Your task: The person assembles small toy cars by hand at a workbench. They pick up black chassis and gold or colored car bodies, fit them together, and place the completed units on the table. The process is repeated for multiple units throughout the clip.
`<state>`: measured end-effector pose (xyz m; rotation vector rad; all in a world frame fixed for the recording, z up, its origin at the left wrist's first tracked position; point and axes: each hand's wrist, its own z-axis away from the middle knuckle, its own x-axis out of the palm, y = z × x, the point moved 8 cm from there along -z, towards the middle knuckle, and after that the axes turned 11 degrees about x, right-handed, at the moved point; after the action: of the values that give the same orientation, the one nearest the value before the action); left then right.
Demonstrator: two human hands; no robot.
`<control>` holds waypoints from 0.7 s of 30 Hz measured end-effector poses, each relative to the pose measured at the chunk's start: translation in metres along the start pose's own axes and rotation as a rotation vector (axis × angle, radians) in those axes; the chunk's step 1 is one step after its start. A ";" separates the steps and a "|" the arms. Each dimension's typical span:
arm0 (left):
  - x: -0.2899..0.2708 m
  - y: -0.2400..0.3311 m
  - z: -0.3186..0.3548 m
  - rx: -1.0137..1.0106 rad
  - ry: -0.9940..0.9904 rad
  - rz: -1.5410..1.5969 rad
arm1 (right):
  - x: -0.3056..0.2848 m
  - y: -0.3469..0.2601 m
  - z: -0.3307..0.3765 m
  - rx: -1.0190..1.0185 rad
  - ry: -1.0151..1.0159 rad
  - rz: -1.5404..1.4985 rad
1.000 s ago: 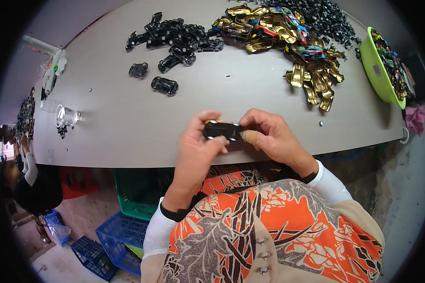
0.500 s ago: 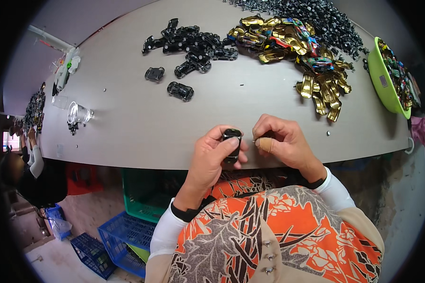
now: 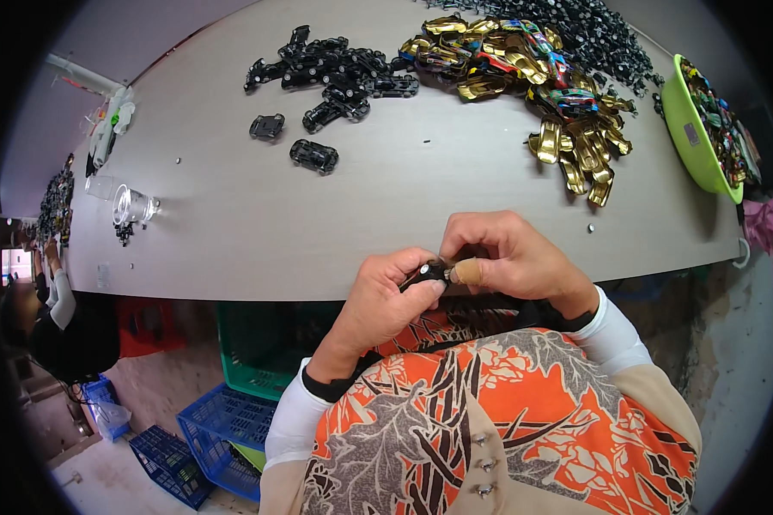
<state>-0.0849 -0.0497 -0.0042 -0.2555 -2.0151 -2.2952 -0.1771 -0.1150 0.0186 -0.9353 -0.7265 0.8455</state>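
This looks like a small assembly workshop — a tabletop (image 3: 232,232) heaped with gold toy-car shells (image 3: 588,150), black toy cars (image 3: 322,67) and small parts (image 3: 571,34), plastic crates (image 3: 255,380) below, and a co-worker (image 3: 73,339) near another heap (image 3: 56,206) at left.

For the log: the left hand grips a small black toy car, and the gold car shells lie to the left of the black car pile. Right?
Not quite: in the head view, the gold car shells lie to the right of the black car pile. The left hand does grip a small black toy car.
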 end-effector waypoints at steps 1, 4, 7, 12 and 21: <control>0.001 0.002 -0.001 0.020 -0.013 -0.035 | -0.001 -0.003 0.000 -0.053 0.045 0.094; -0.003 0.006 -0.001 0.120 0.011 -0.193 | 0.002 -0.004 -0.003 -0.146 0.153 0.316; -0.006 -0.002 0.006 0.104 0.042 -0.211 | 0.007 0.001 -0.004 -0.145 0.210 0.404; -0.018 0.013 0.017 0.152 0.020 -0.438 | 0.031 -0.006 -0.015 -0.256 0.095 0.485; -0.104 0.030 0.111 -0.065 0.086 -0.873 | -0.056 -0.061 -0.015 -0.491 0.631 0.893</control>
<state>0.0308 0.0505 0.0208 0.8783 -2.2896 -2.7183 -0.1738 -0.1893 0.0579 -1.9251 0.0937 1.0587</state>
